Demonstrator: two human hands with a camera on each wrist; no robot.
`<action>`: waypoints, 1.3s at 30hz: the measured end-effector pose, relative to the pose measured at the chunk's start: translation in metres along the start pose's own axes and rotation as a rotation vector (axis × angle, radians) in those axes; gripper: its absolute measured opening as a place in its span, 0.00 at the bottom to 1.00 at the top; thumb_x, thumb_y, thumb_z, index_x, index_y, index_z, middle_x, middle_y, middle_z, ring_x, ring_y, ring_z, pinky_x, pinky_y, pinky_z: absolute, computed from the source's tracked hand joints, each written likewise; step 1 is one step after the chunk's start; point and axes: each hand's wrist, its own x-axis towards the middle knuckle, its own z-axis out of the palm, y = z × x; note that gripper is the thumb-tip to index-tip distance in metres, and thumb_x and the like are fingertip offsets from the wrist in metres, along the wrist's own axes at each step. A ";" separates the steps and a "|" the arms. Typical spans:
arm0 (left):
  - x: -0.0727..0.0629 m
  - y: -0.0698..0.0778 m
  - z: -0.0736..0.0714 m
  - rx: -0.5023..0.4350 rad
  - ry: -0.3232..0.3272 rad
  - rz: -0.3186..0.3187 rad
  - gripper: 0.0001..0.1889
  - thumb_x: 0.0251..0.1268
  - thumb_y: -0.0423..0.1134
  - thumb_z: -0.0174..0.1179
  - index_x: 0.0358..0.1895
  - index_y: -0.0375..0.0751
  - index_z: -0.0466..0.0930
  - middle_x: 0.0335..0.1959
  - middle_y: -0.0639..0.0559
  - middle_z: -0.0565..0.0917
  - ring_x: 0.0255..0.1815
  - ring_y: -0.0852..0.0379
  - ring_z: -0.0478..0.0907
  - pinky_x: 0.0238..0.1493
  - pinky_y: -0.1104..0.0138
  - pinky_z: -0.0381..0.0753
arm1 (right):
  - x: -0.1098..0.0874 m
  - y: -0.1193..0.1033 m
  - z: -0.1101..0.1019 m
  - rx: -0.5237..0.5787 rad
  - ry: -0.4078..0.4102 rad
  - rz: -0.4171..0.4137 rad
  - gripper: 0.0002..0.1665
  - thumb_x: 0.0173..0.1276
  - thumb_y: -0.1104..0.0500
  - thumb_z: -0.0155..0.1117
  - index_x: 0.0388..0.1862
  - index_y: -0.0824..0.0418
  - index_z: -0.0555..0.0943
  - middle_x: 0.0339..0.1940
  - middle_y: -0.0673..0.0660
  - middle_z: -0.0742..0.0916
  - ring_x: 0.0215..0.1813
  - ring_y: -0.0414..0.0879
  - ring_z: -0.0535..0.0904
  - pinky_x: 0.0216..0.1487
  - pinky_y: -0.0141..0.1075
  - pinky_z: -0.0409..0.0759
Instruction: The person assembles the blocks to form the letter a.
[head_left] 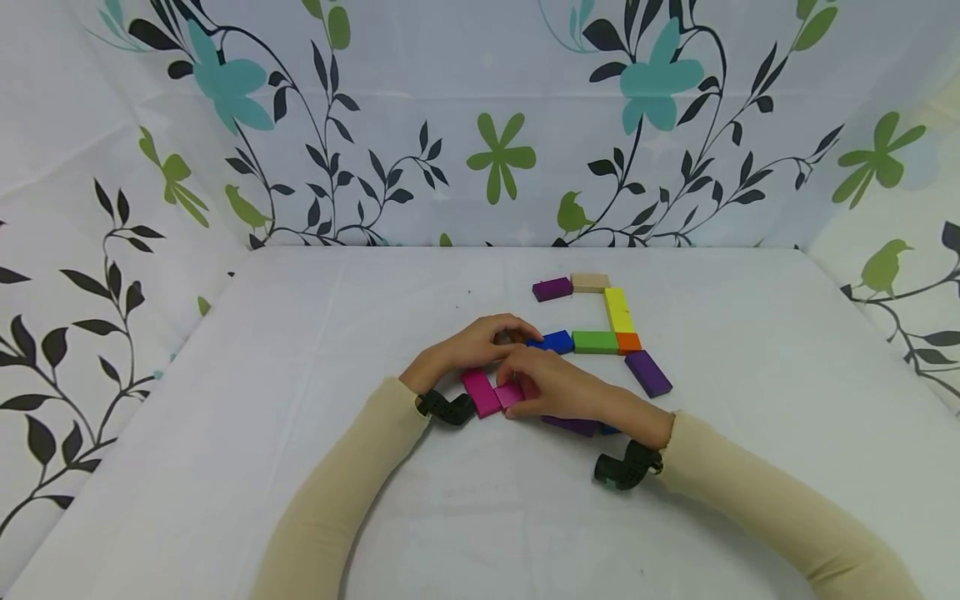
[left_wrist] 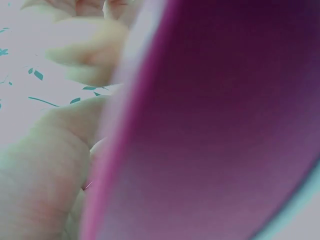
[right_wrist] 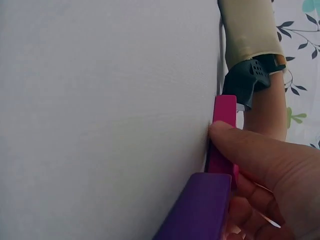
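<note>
My left hand [head_left: 483,340] is at the left end of a blue block [head_left: 557,342], its fingertips and thumb curled about that end. My right hand [head_left: 562,385] pinches a small pink block [head_left: 510,395] between thumb and fingers. That block lies against a longer magenta block [head_left: 482,392], just below my left wrist. In the right wrist view my thumb [right_wrist: 250,150] presses the side of the pink block, with a purple block [right_wrist: 200,207] close in front. The magenta block [left_wrist: 215,120] fills much of the left wrist view, blurred.
A green block [head_left: 596,342], an orange block [head_left: 628,342], a yellow block [head_left: 618,310], a tan block [head_left: 590,283] and a purple block [head_left: 552,289] form a bent line. Another purple block [head_left: 648,373] lies right of it. A purple block [head_left: 570,426] shows partly under my right hand.
</note>
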 end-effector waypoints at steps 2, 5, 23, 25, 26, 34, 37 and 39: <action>0.000 0.000 0.000 -0.001 0.001 0.004 0.17 0.72 0.30 0.52 0.61 0.36 0.75 0.57 0.44 0.79 0.53 0.54 0.77 0.54 0.68 0.75 | -0.001 0.001 -0.001 -0.003 -0.011 -0.008 0.19 0.59 0.57 0.75 0.47 0.58 0.79 0.46 0.51 0.80 0.50 0.45 0.73 0.53 0.48 0.68; 0.000 0.000 0.001 -0.003 0.004 0.008 0.17 0.72 0.30 0.52 0.61 0.36 0.76 0.57 0.44 0.80 0.53 0.54 0.77 0.54 0.68 0.75 | -0.002 0.001 -0.002 -0.001 -0.019 -0.020 0.19 0.58 0.56 0.75 0.46 0.58 0.79 0.44 0.50 0.81 0.49 0.44 0.73 0.52 0.48 0.67; 0.000 -0.001 0.002 0.004 0.018 -0.015 0.17 0.72 0.32 0.54 0.61 0.37 0.76 0.55 0.46 0.81 0.51 0.56 0.77 0.54 0.69 0.75 | -0.019 0.006 -0.004 0.120 0.109 -0.106 0.19 0.58 0.57 0.75 0.45 0.60 0.78 0.35 0.50 0.79 0.38 0.45 0.73 0.39 0.36 0.74; 0.000 -0.001 0.002 0.009 0.019 -0.018 0.17 0.72 0.32 0.54 0.61 0.38 0.76 0.55 0.46 0.81 0.51 0.56 0.76 0.53 0.69 0.74 | -0.021 0.007 -0.004 0.117 0.118 -0.099 0.19 0.58 0.57 0.75 0.45 0.59 0.78 0.35 0.49 0.79 0.38 0.45 0.73 0.42 0.37 0.75; 0.000 -0.001 0.002 0.012 0.020 -0.020 0.17 0.72 0.33 0.54 0.61 0.38 0.76 0.55 0.46 0.81 0.51 0.56 0.76 0.53 0.69 0.74 | -0.022 0.007 -0.004 0.115 0.121 -0.093 0.20 0.58 0.57 0.76 0.45 0.59 0.78 0.35 0.48 0.79 0.38 0.44 0.73 0.43 0.37 0.75; 0.000 -0.002 0.001 0.020 0.029 -0.020 0.17 0.72 0.32 0.54 0.61 0.37 0.76 0.56 0.46 0.80 0.53 0.55 0.75 0.55 0.67 0.73 | -0.031 0.007 -0.004 0.094 0.193 -0.036 0.22 0.56 0.56 0.77 0.46 0.60 0.78 0.38 0.50 0.82 0.39 0.44 0.77 0.40 0.34 0.78; 0.001 -0.001 0.002 0.012 0.027 -0.023 0.17 0.72 0.32 0.55 0.61 0.38 0.76 0.56 0.46 0.80 0.54 0.55 0.75 0.56 0.67 0.73 | -0.034 0.008 -0.004 0.092 0.213 -0.023 0.22 0.55 0.57 0.77 0.45 0.61 0.79 0.39 0.51 0.82 0.38 0.46 0.77 0.38 0.33 0.78; 0.001 -0.001 0.002 0.009 0.026 -0.026 0.17 0.71 0.32 0.55 0.61 0.38 0.77 0.56 0.47 0.80 0.54 0.55 0.75 0.56 0.67 0.73 | -0.037 0.009 -0.004 0.095 0.223 -0.015 0.22 0.55 0.57 0.78 0.45 0.61 0.79 0.39 0.51 0.82 0.38 0.46 0.77 0.37 0.32 0.78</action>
